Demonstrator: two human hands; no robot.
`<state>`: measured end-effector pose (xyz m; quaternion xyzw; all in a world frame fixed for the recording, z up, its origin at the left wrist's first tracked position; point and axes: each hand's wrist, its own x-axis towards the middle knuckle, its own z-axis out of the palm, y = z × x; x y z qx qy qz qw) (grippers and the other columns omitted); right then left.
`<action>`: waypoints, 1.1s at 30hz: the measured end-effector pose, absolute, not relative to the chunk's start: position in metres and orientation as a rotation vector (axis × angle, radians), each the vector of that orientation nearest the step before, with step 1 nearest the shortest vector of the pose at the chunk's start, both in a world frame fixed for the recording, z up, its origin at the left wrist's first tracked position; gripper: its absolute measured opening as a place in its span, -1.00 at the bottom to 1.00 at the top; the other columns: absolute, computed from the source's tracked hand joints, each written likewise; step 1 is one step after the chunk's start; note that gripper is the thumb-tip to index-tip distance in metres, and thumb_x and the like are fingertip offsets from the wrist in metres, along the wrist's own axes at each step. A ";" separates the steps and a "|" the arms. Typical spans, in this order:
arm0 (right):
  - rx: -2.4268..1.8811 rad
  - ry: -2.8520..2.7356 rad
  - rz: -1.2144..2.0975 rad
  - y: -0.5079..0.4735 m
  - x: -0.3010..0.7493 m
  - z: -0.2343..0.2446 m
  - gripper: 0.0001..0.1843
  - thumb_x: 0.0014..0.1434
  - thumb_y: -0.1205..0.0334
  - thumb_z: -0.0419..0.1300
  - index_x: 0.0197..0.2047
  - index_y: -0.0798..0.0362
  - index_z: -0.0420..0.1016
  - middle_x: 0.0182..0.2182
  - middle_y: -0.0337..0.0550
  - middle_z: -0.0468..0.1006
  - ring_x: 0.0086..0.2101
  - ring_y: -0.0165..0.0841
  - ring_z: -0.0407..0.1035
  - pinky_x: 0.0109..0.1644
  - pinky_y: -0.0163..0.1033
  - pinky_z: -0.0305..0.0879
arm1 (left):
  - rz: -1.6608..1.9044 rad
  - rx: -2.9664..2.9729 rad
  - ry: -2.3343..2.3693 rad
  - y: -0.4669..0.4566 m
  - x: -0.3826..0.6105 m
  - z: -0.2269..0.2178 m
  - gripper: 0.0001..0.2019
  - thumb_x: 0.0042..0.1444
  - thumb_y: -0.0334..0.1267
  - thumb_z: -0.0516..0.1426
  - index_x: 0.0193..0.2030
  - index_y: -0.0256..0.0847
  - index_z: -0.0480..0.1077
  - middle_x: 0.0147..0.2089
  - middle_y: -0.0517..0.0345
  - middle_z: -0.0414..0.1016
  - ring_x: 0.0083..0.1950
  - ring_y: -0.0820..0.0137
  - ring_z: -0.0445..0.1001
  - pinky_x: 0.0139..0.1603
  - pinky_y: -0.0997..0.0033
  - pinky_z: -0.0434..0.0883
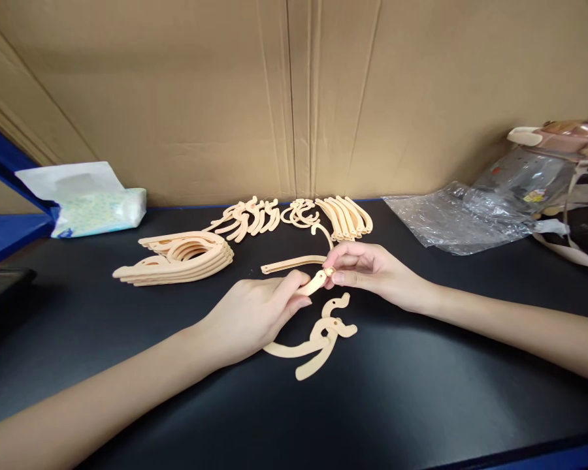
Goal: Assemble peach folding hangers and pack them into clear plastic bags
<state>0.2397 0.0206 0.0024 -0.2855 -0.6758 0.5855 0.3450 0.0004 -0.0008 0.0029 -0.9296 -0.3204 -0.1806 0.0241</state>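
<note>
My left hand [262, 313] pinches a beige hanger arm piece [316, 282] between thumb and fingers. The fingertips of my right hand [367, 271] close on the holed end of that same piece. Just behind, a long beige hanger arm [291, 264] reaches toward my right fingers, and a hanger hook [327, 236] rises beside them; whether these join the held piece is hidden. On the black table below my hands lie several loose curved pieces [330, 326] with holes, overlapping one another.
Left of my hands is a stack of beige hangers [176, 258]. Along the back lie curved pieces [247, 219], hooks [301, 213] and long arms [345, 219]. A tissue pack [100, 209] stands back left. Clear plastic bag [441, 219] and bottle [534, 173] are at the right, before a cardboard wall [200, 98].
</note>
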 end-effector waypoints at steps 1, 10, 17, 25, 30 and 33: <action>-0.739 -1.758 1.515 0.020 0.240 0.002 -0.86 0.21 0.21 0.30 -0.19 0.05 0.46 -0.30 -0.24 0.60 -0.24 -0.40 0.52 -0.06 -0.23 0.40 | -0.559 -2.884 -0.983 -0.001 0.000 0.003 -0.72 0.46 -0.16 -0.22 -0.18 -0.15 0.22 -0.46 0.28 0.50 -0.56 0.41 0.45 -0.56 0.47 0.22; -0.728 -1.764 1.503 0.020 0.239 0.003 -0.92 0.28 0.26 0.23 -0.17 0.04 0.41 -0.30 -0.27 0.58 -0.27 -0.46 0.50 -0.15 -0.31 0.37 | -0.571 -2.919 -0.950 0.000 -0.001 0.002 -0.71 0.47 -0.19 -0.22 -0.20 -0.15 0.23 -0.42 0.27 0.52 -0.51 0.43 0.50 -0.53 0.49 0.26; -0.736 -1.783 1.525 0.018 0.240 0.001 -0.89 0.23 0.26 0.29 -0.19 0.07 0.46 -0.34 -0.23 0.64 -0.28 -0.44 0.53 -0.17 -0.32 0.40 | -0.562 -2.936 -0.906 0.000 -0.002 0.002 -0.71 0.47 -0.18 -0.21 -0.20 -0.16 0.24 -0.40 0.27 0.54 -0.50 0.45 0.50 -0.52 0.50 0.26; -0.705 -1.711 1.572 0.018 0.240 -0.001 -0.90 0.16 0.30 0.34 -0.25 0.10 0.51 -0.41 -0.29 0.64 -0.38 -0.50 0.53 -0.24 -0.36 0.43 | -0.538 -2.959 -0.857 0.001 -0.002 0.002 -0.68 0.47 -0.18 -0.21 -0.18 -0.18 0.28 -0.42 0.28 0.52 -0.49 0.45 0.51 -0.52 0.51 0.26; -0.742 -1.698 1.590 0.017 0.240 -0.001 -0.88 0.14 0.28 0.36 -0.28 0.10 0.51 -0.40 -0.28 0.65 -0.38 -0.48 0.54 -0.23 -0.33 0.45 | -0.529 -2.962 -0.846 0.001 -0.002 0.001 -0.67 0.47 -0.17 -0.21 -0.18 -0.19 0.29 -0.43 0.28 0.51 -0.50 0.45 0.50 -0.52 0.50 0.26; -0.761 -1.718 1.570 0.017 0.240 -0.001 -0.87 0.12 0.27 0.37 -0.28 0.10 0.51 -0.40 -0.27 0.65 -0.39 -0.46 0.54 -0.23 -0.30 0.46 | -0.521 -2.964 -0.847 0.001 -0.003 0.001 -0.67 0.47 -0.18 -0.21 -0.18 -0.20 0.30 -0.43 0.27 0.51 -0.50 0.44 0.50 -0.53 0.49 0.26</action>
